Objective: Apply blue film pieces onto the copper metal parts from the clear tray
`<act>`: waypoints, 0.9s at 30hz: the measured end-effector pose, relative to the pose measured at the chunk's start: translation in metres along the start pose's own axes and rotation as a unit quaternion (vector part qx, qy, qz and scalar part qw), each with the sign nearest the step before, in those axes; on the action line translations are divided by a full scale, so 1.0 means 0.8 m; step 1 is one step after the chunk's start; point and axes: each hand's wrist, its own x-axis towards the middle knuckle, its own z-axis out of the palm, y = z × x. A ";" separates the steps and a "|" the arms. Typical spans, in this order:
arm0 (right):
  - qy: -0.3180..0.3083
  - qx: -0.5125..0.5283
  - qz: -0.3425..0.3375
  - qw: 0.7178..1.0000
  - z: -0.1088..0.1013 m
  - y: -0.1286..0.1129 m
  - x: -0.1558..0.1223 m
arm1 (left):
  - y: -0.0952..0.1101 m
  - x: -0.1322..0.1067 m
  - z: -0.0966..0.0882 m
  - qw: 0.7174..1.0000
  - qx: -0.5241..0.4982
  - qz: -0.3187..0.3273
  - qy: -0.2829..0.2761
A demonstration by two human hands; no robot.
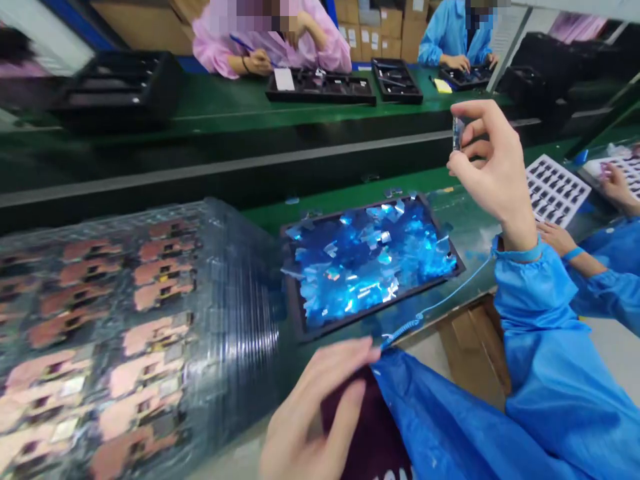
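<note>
My right hand (493, 167) is raised above the green bench, pinching a small clear piece (457, 133) between thumb and fingers. My left hand (315, 407) is low at the bench's near edge, blurred, fingers apart, resting over a dark maroon cloth (365, 433). Between the hands lies a black tray (295, 313) heaped with several shiny blue film scraps (370, 257). A tall stack of clear trays holding pinkish parts (130, 333) fills the left foreground, just left of my left hand.
A blue coiled wrist cord (440, 303) runs from my right cuff. At right, a co-worker's hands (557, 237) work by a white tray of dark parts (555, 190). Across a dark conveyor (250, 157), two people sit at black trays (320, 87). A cardboard box (475, 343) stands below the bench.
</note>
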 end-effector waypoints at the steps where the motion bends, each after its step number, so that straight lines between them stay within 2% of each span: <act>1: -0.004 0.027 0.009 1.000 0.010 -0.030 -0.020 | -0.005 -0.002 0.005 1.000 -0.011 -0.014 -0.007; 3: -0.018 0.091 0.033 0.995 0.034 -0.076 -0.064 | -0.019 0.001 0.017 0.998 -0.044 -0.048 -0.003; 5: -0.044 0.153 0.065 0.985 0.064 -0.104 -0.108 | -0.036 0.008 0.027 0.994 -0.079 -0.076 0.018; 9: -0.108 0.207 0.132 0.963 0.132 -0.127 -0.184 | -0.062 0.011 0.030 0.988 -0.120 -0.080 0.052; 13: -0.123 0.221 0.155 0.955 0.181 -0.137 -0.227 | -0.081 0.001 0.023 0.987 -0.108 -0.080 0.087; 16: -0.138 0.236 0.133 0.953 0.193 -0.136 -0.234 | -0.094 -0.005 0.015 0.981 -0.119 -0.107 0.111; 20: -0.189 0.229 0.101 0.949 0.193 -0.126 -0.230 | -0.103 -0.011 0.004 0.969 -0.139 -0.144 0.147; 27: -0.189 0.236 0.118 0.946 0.195 -0.109 -0.238 | -0.106 -0.015 0.003 0.973 -0.134 -0.137 0.127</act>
